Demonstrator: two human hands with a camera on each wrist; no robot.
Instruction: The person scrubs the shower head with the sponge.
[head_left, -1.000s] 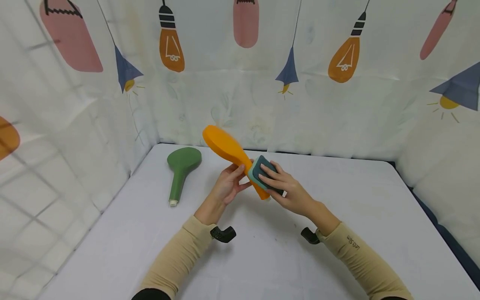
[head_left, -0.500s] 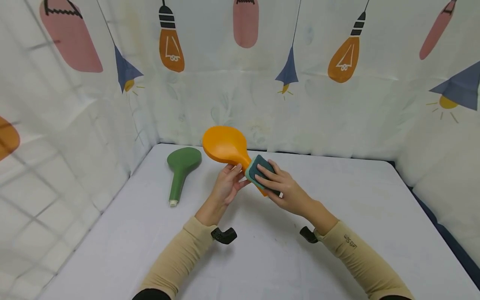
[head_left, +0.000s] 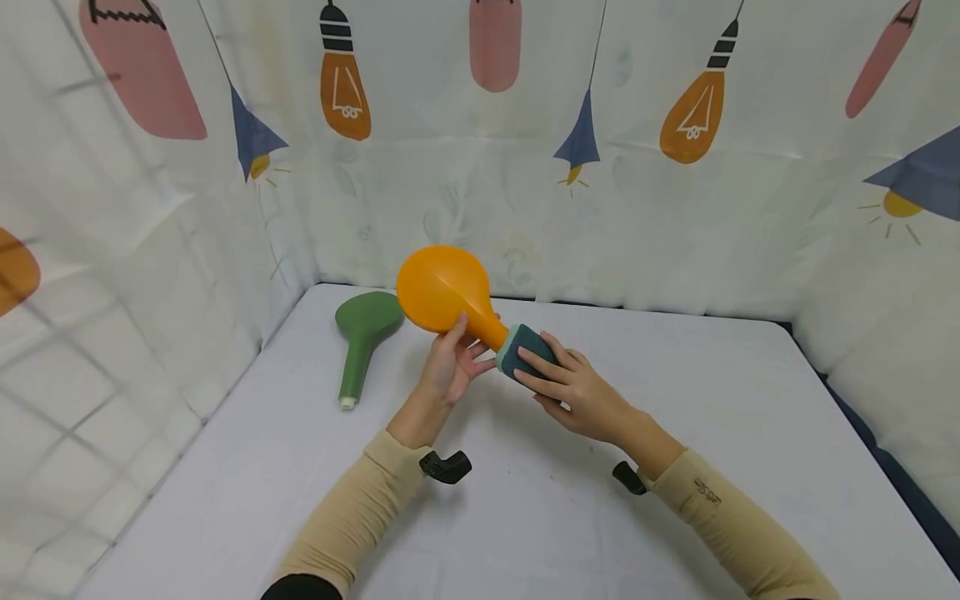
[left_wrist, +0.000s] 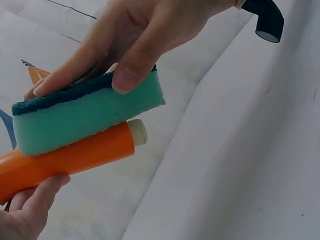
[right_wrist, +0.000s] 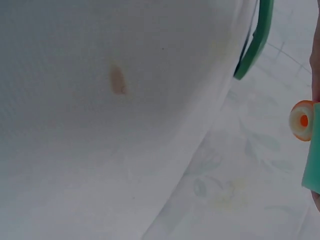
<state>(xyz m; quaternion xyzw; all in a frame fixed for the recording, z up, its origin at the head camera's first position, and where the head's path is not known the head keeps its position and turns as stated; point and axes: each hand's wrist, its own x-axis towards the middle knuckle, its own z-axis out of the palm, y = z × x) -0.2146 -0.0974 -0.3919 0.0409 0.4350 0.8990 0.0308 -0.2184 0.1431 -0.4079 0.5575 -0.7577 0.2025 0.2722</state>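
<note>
In the head view, an orange handheld shower head (head_left: 442,287) is held up over the table, tilted with its round head to the upper left. My left hand (head_left: 447,367) holds it by the neck, between thumb and fingers. My right hand (head_left: 581,392) grips a two-layer scouring sponge (head_left: 527,352), dark teal on top and mint green below. In the left wrist view the sponge's mint side (left_wrist: 90,120) lies along the orange handle (left_wrist: 95,152), whose pale hollow end (left_wrist: 139,132) sticks out past it. The right wrist view catches only that end and the sponge's edge (right_wrist: 312,155).
A green shower head (head_left: 366,329) of the same shape lies on the white-covered table (head_left: 510,517), left of my left hand. Behind the table hangs a white curtain (head_left: 465,192) printed with lamps and bulbs.
The orange shower head has turned, so its round face shows broader, and it has shifted slightly left. My right hand and the sponge have slid toward the handle's lower end.
</note>
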